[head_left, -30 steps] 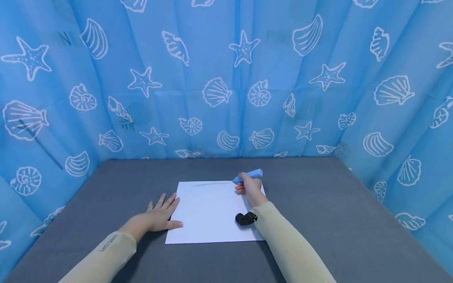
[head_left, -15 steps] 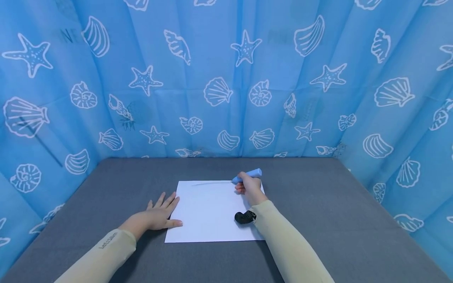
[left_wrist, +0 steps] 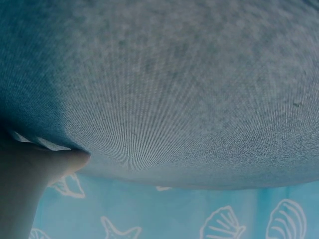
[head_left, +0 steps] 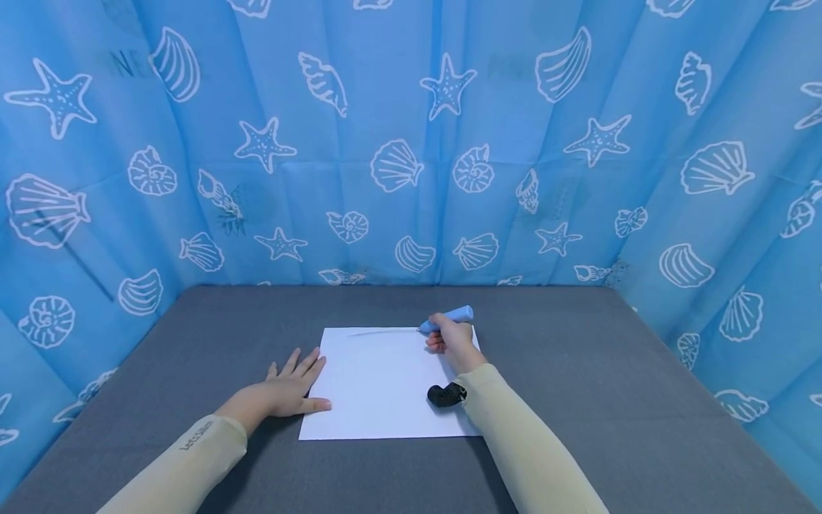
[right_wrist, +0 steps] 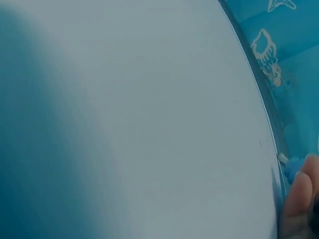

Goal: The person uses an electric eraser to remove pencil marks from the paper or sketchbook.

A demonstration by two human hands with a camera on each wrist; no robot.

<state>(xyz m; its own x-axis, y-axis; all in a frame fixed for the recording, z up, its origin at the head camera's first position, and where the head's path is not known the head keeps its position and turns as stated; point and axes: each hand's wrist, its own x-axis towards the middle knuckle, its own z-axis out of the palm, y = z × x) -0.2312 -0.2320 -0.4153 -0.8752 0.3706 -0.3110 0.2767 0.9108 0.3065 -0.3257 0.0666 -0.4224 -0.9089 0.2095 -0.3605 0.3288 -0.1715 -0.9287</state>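
A sheet of white paper (head_left: 379, 392) lies on the grey tabletop in the head view. My left hand (head_left: 289, 391) rests flat with spread fingers at its left edge, the thumb lying on the sheet. Near the far right corner, my right hand (head_left: 456, 344) pinches a thick light blue marker (head_left: 461, 314), tilted with its tip down at the paper's far edge. A thin faint line (head_left: 382, 332) runs along that edge, left of the tip. In the right wrist view the fingertips and the marker's blue front end (right_wrist: 294, 170) show at the lower right.
Grey cloth covers the table (head_left: 578, 385) all around the paper. A blue curtain (head_left: 411, 185) with white shells and starfish stands behind and at both sides. A black curved device (head_left: 444, 395) sticks out from the right sleeve (head_left: 514, 428), over the paper.
The marker's tip has shifted very slightly left along the paper's far edge. My left hand keeps its place on the sheet.
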